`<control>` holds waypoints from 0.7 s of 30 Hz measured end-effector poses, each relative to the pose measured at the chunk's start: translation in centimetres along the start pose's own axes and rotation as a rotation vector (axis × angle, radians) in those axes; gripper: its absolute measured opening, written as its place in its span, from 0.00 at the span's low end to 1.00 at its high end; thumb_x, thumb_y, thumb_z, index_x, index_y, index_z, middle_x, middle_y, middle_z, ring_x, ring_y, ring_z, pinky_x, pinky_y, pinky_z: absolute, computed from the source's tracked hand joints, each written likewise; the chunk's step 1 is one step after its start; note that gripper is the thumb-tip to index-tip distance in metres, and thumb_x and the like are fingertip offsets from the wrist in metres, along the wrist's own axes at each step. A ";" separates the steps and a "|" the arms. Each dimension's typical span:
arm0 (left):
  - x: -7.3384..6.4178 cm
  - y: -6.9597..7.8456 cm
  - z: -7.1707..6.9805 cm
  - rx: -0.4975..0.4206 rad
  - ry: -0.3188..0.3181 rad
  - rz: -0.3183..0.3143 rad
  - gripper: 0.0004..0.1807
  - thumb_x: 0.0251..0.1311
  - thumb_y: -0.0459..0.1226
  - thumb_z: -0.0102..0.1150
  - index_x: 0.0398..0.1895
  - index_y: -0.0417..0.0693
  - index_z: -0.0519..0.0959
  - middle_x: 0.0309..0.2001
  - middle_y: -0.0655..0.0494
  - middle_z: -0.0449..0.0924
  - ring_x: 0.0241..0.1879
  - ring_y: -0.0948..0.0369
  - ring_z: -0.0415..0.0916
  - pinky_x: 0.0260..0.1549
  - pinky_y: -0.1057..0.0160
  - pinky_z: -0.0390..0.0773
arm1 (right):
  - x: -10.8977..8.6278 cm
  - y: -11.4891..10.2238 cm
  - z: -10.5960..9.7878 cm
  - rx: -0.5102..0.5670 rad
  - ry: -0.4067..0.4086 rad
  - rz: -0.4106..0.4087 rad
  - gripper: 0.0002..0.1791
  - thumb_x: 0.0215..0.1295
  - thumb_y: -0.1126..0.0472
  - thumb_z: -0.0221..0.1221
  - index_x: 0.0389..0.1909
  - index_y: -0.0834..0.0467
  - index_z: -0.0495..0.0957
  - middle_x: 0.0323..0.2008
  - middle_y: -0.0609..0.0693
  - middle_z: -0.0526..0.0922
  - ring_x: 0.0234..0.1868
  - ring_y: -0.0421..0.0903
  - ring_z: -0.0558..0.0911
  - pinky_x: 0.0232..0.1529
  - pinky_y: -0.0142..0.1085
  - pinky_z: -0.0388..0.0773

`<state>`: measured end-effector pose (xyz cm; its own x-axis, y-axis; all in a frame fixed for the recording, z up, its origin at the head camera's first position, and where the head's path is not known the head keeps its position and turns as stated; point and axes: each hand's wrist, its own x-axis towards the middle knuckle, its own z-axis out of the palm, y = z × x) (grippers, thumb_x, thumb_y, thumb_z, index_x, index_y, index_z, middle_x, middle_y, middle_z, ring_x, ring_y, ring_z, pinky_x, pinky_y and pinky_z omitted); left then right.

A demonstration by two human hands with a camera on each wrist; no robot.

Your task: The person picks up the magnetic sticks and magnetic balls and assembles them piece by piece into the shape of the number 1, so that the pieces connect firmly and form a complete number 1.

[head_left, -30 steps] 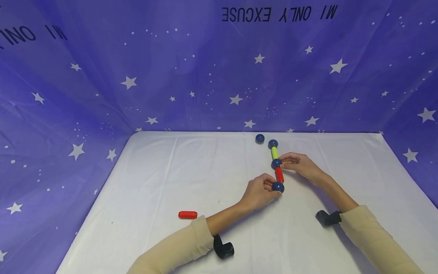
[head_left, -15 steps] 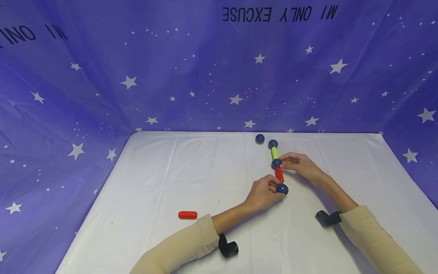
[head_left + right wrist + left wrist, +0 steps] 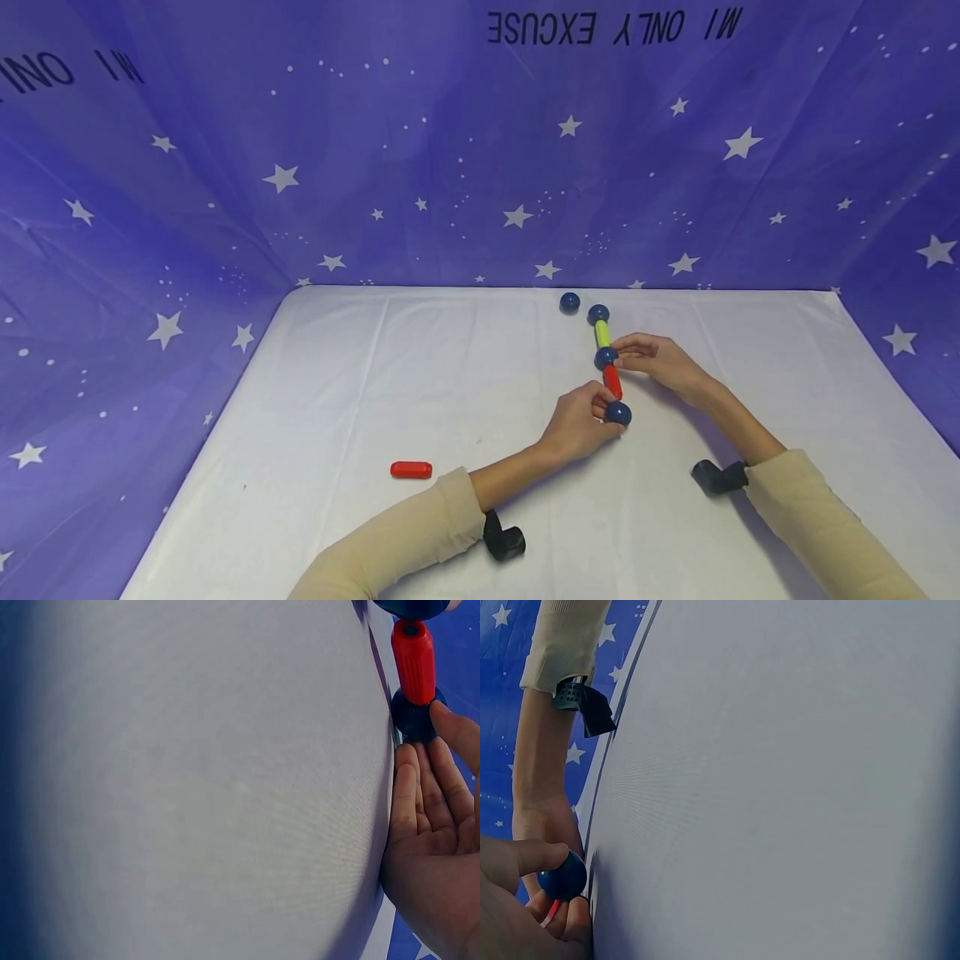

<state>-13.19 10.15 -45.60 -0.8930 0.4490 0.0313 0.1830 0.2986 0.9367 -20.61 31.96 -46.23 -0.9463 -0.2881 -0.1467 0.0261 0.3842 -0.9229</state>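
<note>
My left hand point(image 3: 581, 423) pinches a glossy blue ball point(image 3: 618, 414) between thumb and fingers, close to the near end of a red rod point(image 3: 612, 382). The right wrist view shows a dark round spot on that end of the red rod point(image 3: 414, 664), facing the ball. At the rod's far end sits a middle blue ball point(image 3: 606, 358), which my right hand point(image 3: 660, 364) grips with thumb and fingertips. Beyond it, a yellow-green rod point(image 3: 602, 334) leads to another blue ball point(image 3: 598, 314). Together these form a nearly straight line away from me.
A loose blue ball point(image 3: 570, 302) lies at the table's back edge, left of the line. A second red rod point(image 3: 411, 470) rests near my left forearm. The white-covered table point(image 3: 337, 375) meets a purple starry cloth point(image 3: 450, 167) behind.
My left hand has shifted slightly right with its blue ball, which now sits a little off the red rod's near end. My right hand has stayed in place on the middle ball.
</note>
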 end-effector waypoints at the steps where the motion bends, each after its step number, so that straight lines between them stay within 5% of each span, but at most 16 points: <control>1: 0.0 0.0 0.0 0.005 0.000 0.001 0.16 0.52 0.26 0.72 0.43 0.37 0.78 0.33 0.54 0.84 0.31 0.71 0.79 0.32 0.75 0.77 | 0.0 0.0 0.0 -0.001 0.000 -0.001 0.26 0.66 0.59 0.66 0.60 0.66 0.75 0.54 0.60 0.82 0.52 0.39 0.81 0.55 0.30 0.71; 8: 0.2 0.0 0.0 0.042 -0.002 0.008 0.17 0.52 0.26 0.73 0.44 0.37 0.78 0.35 0.53 0.83 0.32 0.70 0.79 0.33 0.76 0.76 | 0.0 -0.1 0.0 0.003 -0.001 0.009 0.26 0.66 0.58 0.67 0.60 0.65 0.75 0.54 0.59 0.82 0.52 0.40 0.81 0.56 0.31 0.70; 16: 0.5 0.0 -0.1 0.089 0.007 0.032 0.18 0.50 0.26 0.73 0.44 0.37 0.78 0.37 0.53 0.81 0.34 0.66 0.80 0.34 0.76 0.76 | -0.1 -0.4 0.1 -0.001 -0.003 0.012 0.25 0.66 0.59 0.66 0.60 0.67 0.74 0.54 0.61 0.82 0.52 0.40 0.81 0.63 0.43 0.67; 21: 0.7 0.0 -0.2 0.080 0.017 0.024 0.18 0.50 0.26 0.74 0.43 0.38 0.78 0.36 0.53 0.82 0.34 0.65 0.81 0.35 0.77 0.76 | -0.1 -0.4 0.1 0.000 0.000 0.012 0.25 0.66 0.59 0.66 0.60 0.67 0.75 0.54 0.61 0.82 0.51 0.40 0.82 0.60 0.37 0.69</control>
<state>-13.92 10.31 -45.47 -0.8945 0.4430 0.0596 0.2361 0.3550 0.9045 -20.51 31.77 -45.90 -0.9461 -0.2832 -0.1573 0.0371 0.3877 -0.9210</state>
